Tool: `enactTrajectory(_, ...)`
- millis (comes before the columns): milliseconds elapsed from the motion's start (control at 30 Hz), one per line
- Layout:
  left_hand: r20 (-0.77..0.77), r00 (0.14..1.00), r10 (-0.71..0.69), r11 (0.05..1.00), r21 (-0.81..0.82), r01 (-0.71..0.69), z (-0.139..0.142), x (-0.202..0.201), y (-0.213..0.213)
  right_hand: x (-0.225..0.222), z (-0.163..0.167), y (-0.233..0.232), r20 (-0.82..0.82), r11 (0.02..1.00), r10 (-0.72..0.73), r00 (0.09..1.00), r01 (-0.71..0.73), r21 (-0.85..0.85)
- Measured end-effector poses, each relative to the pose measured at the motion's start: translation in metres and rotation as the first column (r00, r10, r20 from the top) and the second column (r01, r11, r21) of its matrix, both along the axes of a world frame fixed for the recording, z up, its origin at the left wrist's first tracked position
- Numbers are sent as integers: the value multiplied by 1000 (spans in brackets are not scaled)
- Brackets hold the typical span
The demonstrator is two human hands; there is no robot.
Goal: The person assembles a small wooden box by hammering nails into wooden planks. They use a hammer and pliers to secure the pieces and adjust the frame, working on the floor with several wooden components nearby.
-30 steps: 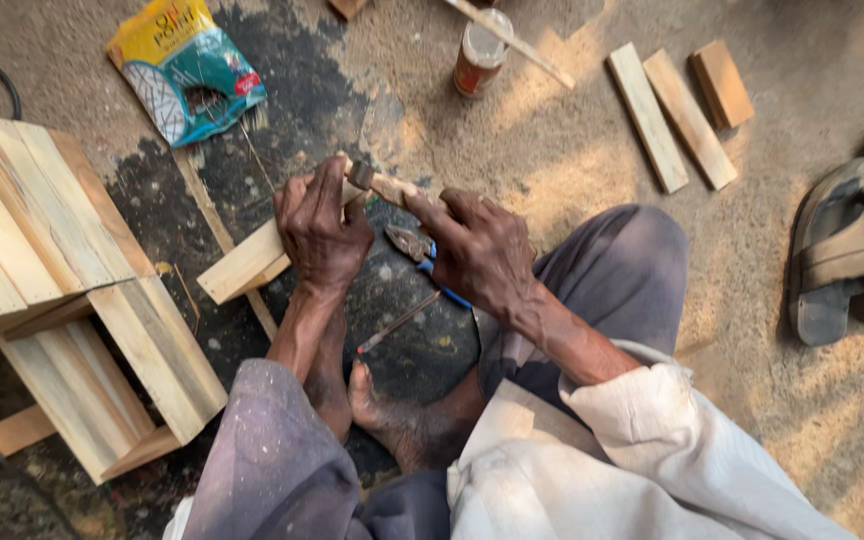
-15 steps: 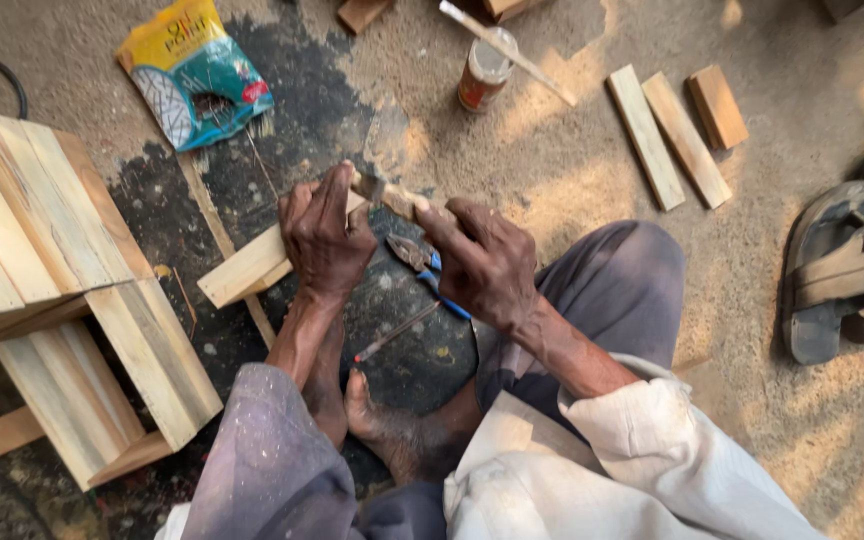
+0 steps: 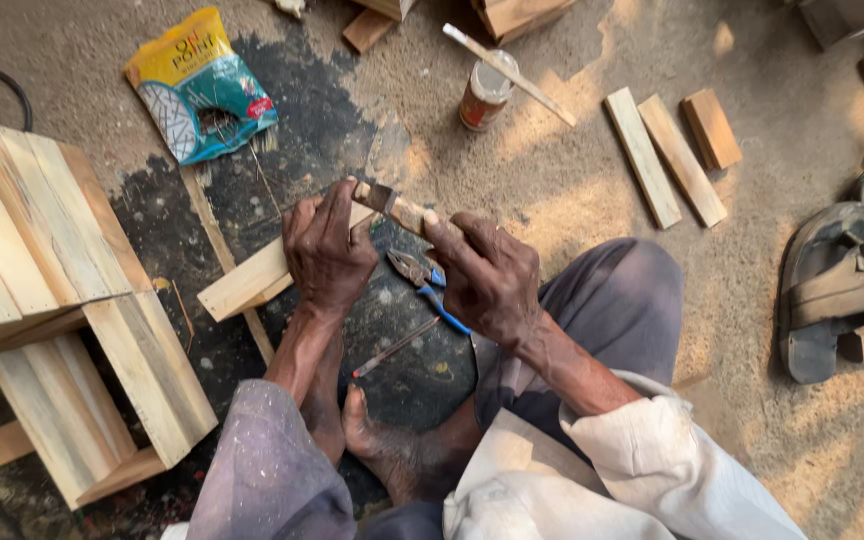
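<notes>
My left hand presses down on a short wooden block lying on the dark floor. My right hand grips the wooden handle of a hammer, whose metal head sits just above the fingers of my left hand at the block's far end. Blue-handled pliers lie on the floor between my hands. A thin pencil-like stick lies near my bare foot.
A pale wooden crate stands at the left. A yellow and teal packet lies at the back left, a small can with a stick across it at the back. Loose wood pieces and sandals lie at the right.
The hammer has come down from a raised, blurred position and its head now sits low by my left fingers. My left hand stays on the block.
</notes>
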State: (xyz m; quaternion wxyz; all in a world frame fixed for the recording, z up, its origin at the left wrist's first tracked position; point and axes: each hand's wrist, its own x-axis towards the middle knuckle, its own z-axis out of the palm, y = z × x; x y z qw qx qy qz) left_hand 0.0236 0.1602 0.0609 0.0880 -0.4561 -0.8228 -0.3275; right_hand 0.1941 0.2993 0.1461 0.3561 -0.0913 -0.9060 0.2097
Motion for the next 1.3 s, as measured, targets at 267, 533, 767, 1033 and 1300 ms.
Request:
enactTrajectory(267,10,1000,24,998,-50,-23,-3,0,2,1,1,-1,62,1000,8,998,-7,-7)
enactTrajectory(533,-89,996,20,1000,5,-20,2,0,3,0,-1,-1,134,1000,3,991,-3,-5)
enactTrajectory(767,12,1000,16,1000,6,-16,5,0,1,-1,2,0,43,1000,20,999,-20,7)
enactTrajectory(1033,-41,999,11,1000,-3,-11,-2,0,3,0,0,0,58,1000,16,998,-15,-7)
enactTrajectory(1300,-60,998,19,1000,8,-19,0,0,4,-2,-4,0,0,997,40,999,-40,-66)
